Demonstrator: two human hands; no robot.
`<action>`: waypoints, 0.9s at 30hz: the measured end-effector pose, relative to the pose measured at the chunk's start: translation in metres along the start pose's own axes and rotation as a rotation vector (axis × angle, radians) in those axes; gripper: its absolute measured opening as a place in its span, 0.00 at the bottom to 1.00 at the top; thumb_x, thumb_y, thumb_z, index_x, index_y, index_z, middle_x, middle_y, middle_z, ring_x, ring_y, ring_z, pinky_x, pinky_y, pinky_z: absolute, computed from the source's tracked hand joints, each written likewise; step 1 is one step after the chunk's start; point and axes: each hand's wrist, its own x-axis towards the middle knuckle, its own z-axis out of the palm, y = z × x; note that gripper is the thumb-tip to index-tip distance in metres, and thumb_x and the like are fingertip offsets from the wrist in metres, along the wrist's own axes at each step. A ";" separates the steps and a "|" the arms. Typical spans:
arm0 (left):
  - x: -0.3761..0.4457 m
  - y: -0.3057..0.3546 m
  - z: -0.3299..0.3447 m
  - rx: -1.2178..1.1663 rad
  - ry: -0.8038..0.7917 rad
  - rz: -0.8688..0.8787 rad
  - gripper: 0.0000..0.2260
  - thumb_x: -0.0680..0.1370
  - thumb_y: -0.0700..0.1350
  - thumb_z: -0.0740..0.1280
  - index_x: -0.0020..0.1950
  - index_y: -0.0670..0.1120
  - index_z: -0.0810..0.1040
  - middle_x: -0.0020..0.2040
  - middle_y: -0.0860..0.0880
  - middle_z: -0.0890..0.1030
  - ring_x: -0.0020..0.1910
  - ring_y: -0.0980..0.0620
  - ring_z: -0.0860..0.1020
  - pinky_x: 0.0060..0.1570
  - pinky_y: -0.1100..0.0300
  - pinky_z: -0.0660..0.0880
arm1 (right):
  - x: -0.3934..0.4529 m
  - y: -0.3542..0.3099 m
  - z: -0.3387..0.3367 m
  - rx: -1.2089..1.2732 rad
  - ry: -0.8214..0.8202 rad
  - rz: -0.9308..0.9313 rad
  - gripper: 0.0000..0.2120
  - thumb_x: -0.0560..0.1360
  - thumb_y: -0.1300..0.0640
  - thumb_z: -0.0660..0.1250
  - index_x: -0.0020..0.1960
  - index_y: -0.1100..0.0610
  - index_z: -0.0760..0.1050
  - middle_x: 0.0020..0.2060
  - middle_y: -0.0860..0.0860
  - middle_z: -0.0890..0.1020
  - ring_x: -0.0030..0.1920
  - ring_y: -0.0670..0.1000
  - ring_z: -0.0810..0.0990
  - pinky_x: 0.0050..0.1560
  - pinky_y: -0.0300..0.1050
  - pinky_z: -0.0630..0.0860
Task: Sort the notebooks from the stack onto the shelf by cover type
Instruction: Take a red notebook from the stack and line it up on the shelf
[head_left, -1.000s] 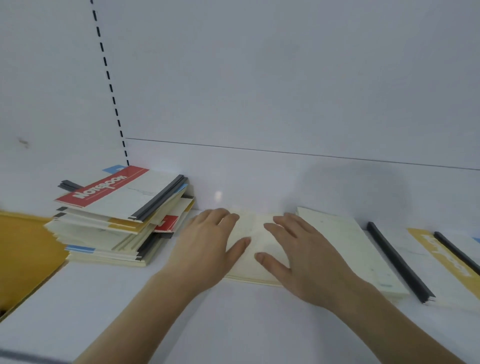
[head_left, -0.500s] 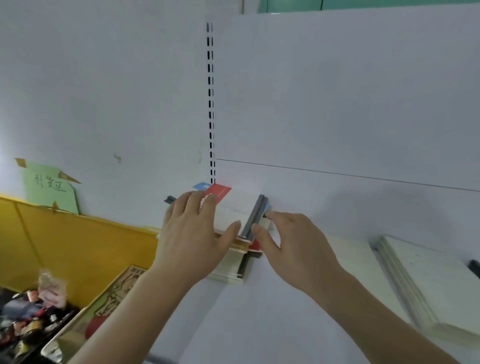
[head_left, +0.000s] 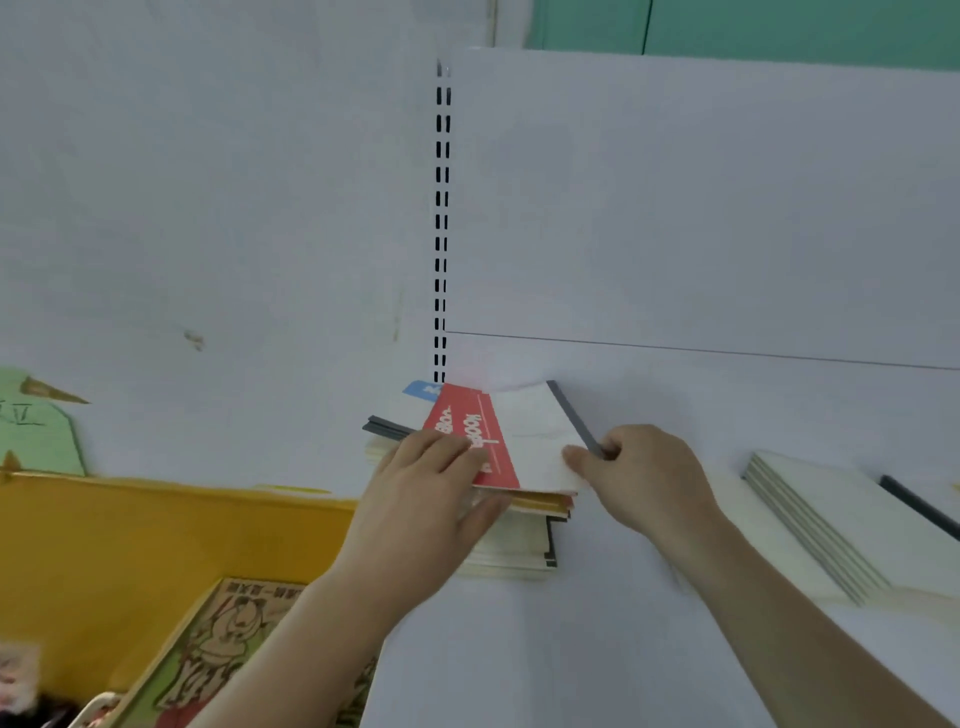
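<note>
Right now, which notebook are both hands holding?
The top notebook of the messy stack, the one with the red band. The left hand and right hand hold its two sides. The cream notebooks lie untouched.

- Lower notebooks of the stack (head_left: 511, 551) mostly covered by the top notebook (head_left: 524, 441) and left hand (head_left: 421, 499); covers unreadable.
- Red band lettering on top notebook partly under left fingers (head_left: 447, 452), smeared.
- Right hand (head_left: 644, 478) fingertips tucked past the dark spine, out of sight.
- Blue corner (head_left: 421, 388) peeking behind the top notebook, rest hidden.
- Cream pile (head_left: 831, 530) at right cut by frame edge; black-spined book (head_left: 919, 506) beyond it barely in.
- Green label (head_left: 31, 426) at left edge cropped, writing illegible.
- Printed box (head_left: 223, 649) and clutter bottom-left blurred, cut off.
</note>
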 end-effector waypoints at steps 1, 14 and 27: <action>-0.001 -0.002 0.000 -0.042 0.000 -0.001 0.24 0.78 0.65 0.59 0.61 0.50 0.81 0.59 0.54 0.82 0.61 0.50 0.77 0.61 0.53 0.75 | 0.000 0.000 -0.003 0.032 0.038 -0.003 0.16 0.76 0.44 0.65 0.38 0.55 0.72 0.32 0.48 0.78 0.31 0.48 0.77 0.30 0.43 0.69; 0.044 -0.004 -0.065 -0.133 0.001 -0.063 0.36 0.76 0.70 0.58 0.80 0.53 0.57 0.79 0.54 0.60 0.79 0.52 0.55 0.77 0.54 0.54 | -0.002 -0.005 -0.064 0.508 -0.177 -0.329 0.05 0.77 0.53 0.69 0.49 0.46 0.83 0.42 0.48 0.86 0.43 0.52 0.84 0.42 0.55 0.82; 0.004 -0.023 -0.051 -0.644 -0.489 -0.212 0.12 0.83 0.57 0.58 0.59 0.54 0.76 0.53 0.55 0.82 0.52 0.60 0.79 0.55 0.60 0.77 | 0.024 0.001 -0.021 0.613 -0.094 -0.025 0.17 0.81 0.42 0.59 0.51 0.54 0.80 0.33 0.49 0.85 0.35 0.51 0.85 0.41 0.48 0.83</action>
